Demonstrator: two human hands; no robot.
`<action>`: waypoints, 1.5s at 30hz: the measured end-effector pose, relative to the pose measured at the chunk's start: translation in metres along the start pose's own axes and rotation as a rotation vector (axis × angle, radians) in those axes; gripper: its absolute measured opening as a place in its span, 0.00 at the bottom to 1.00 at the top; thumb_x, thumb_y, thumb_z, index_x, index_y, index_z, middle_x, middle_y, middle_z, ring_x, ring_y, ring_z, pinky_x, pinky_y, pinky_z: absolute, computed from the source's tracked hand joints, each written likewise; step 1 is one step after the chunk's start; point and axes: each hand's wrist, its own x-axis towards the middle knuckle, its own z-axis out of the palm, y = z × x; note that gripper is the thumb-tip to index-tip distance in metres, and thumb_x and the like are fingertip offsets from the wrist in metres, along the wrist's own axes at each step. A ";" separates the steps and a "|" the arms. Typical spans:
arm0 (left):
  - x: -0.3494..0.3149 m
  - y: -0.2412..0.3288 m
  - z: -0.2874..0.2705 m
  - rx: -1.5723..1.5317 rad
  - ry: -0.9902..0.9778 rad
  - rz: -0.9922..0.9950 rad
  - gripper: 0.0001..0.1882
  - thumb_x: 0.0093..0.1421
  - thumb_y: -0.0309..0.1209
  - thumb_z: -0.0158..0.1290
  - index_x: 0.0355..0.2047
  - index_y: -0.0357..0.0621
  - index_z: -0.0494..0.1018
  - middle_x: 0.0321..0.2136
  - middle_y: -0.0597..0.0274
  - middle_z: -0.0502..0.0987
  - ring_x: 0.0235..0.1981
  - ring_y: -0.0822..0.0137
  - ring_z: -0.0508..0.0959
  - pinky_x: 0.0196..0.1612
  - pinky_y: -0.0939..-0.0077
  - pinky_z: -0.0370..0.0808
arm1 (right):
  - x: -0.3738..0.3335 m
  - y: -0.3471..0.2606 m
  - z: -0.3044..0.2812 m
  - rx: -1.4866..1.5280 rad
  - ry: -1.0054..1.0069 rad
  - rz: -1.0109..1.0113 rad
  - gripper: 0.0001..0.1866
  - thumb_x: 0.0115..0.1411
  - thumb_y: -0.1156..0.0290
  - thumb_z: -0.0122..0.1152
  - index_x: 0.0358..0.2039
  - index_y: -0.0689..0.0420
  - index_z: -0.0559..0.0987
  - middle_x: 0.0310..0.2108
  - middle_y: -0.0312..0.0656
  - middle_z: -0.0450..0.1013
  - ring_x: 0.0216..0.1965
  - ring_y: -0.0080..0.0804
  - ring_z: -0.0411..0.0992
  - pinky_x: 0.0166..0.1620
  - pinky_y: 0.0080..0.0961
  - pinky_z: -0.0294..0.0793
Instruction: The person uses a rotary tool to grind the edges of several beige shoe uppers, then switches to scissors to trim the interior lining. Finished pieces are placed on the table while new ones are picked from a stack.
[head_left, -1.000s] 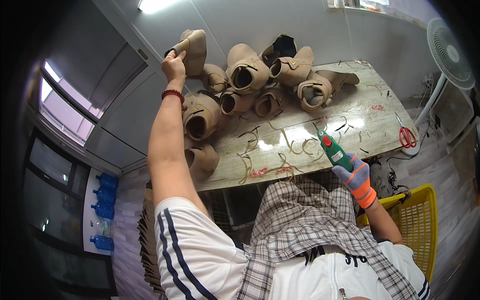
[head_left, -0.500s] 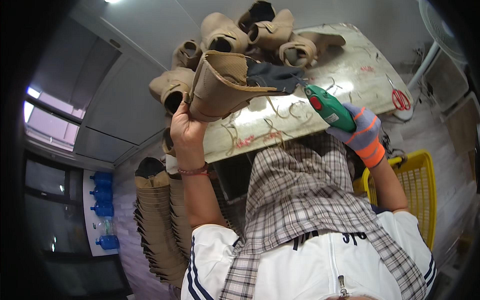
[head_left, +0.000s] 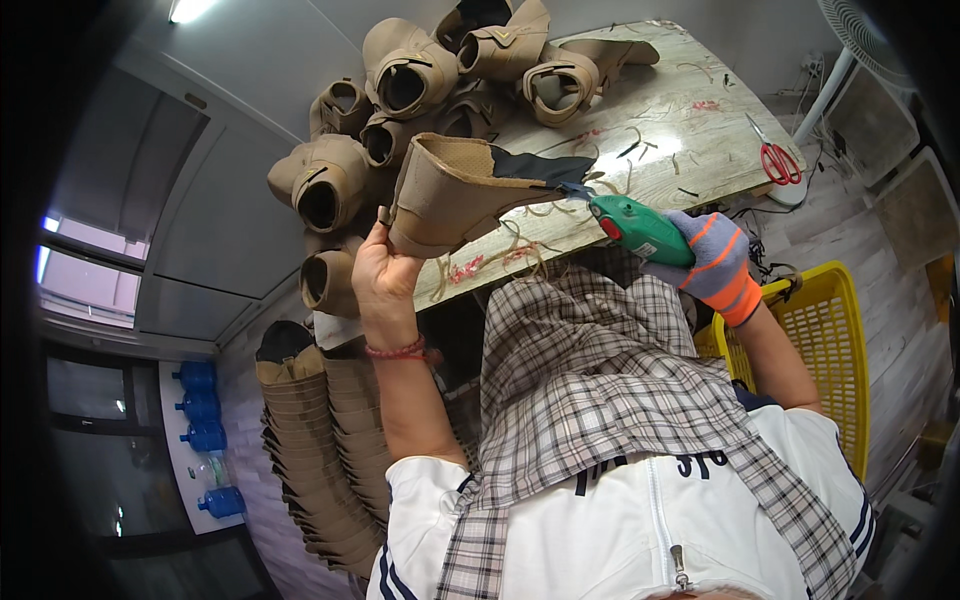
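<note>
My left hand [head_left: 388, 272] grips a tan shoe upper [head_left: 440, 205] by its lower left end, fingers partly hidden behind it. A dark lining [head_left: 540, 165] shows inside its opening, which points right. My right hand [head_left: 712, 262], in a grey glove with orange stripes, is closed around a green handheld electric cutter [head_left: 640, 230] with a red button. The cutter's blade tip [head_left: 577, 190] meets the right end of the upper, above the table. Whether it bites into the material is too small to tell.
More tan shoe uppers [head_left: 405, 85] crowd the far left of the table [head_left: 690, 125], where trimmed strips lie scattered. Red-handled scissors [head_left: 780, 163] rest at its right edge. A yellow basket [head_left: 840, 330] stands by my right arm; stacked uppers [head_left: 300, 430] stand at my left.
The view has shifted slightly. The upper sits a little lower and more level, and the cutter has moved slightly down and left, its blade now at the upper's right end.
</note>
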 end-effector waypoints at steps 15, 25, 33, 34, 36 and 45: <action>-0.018 -0.043 0.012 0.029 -0.083 0.019 0.17 0.71 0.32 0.42 0.54 0.34 0.69 0.56 0.47 0.72 0.59 0.52 0.71 0.64 0.47 0.64 | 0.012 -0.012 0.006 0.135 0.011 0.022 0.28 0.36 0.52 0.80 0.36 0.53 0.83 0.24 0.42 0.77 0.24 0.42 0.75 0.28 0.30 0.75; -0.046 -0.070 0.004 0.007 -0.468 0.062 0.19 0.70 0.31 0.44 0.58 0.37 0.67 0.59 0.51 0.70 0.62 0.54 0.68 0.66 0.49 0.62 | 0.020 -0.030 0.014 0.349 -0.006 0.112 0.25 0.38 0.56 0.80 0.36 0.55 0.83 0.25 0.44 0.78 0.25 0.42 0.77 0.30 0.29 0.76; -0.047 -0.096 -0.004 0.287 -0.704 0.417 0.19 0.68 0.26 0.45 0.60 0.40 0.67 0.61 0.57 0.68 0.63 0.61 0.66 0.68 0.55 0.58 | 0.014 -0.035 0.030 0.674 -0.077 0.415 0.31 0.40 0.55 0.81 0.41 0.60 0.82 0.30 0.45 0.81 0.29 0.27 0.80 0.35 0.23 0.78; -0.046 -0.096 -0.006 0.321 -0.752 0.436 0.19 0.68 0.25 0.46 0.59 0.40 0.68 0.61 0.57 0.69 0.63 0.61 0.66 0.68 0.55 0.58 | 0.013 -0.034 0.032 0.708 -0.074 0.436 0.31 0.41 0.55 0.81 0.42 0.61 0.81 0.31 0.44 0.81 0.30 0.25 0.79 0.36 0.22 0.78; -0.045 -0.098 -0.007 0.375 -0.811 0.444 0.19 0.67 0.23 0.47 0.58 0.39 0.69 0.60 0.57 0.70 0.62 0.62 0.67 0.67 0.57 0.59 | 0.015 -0.034 0.033 0.752 -0.084 0.471 0.31 0.43 0.56 0.80 0.44 0.62 0.81 0.31 0.42 0.81 0.31 0.21 0.78 0.36 0.21 0.78; -0.040 -0.115 -0.021 0.822 -0.612 0.683 0.21 0.60 0.16 0.55 0.56 0.35 0.72 0.58 0.60 0.71 0.56 0.66 0.71 0.60 0.71 0.64 | 0.027 -0.037 0.026 0.783 -0.051 0.539 0.30 0.48 0.58 0.78 0.46 0.62 0.79 0.31 0.38 0.81 0.30 0.16 0.75 0.36 0.19 0.76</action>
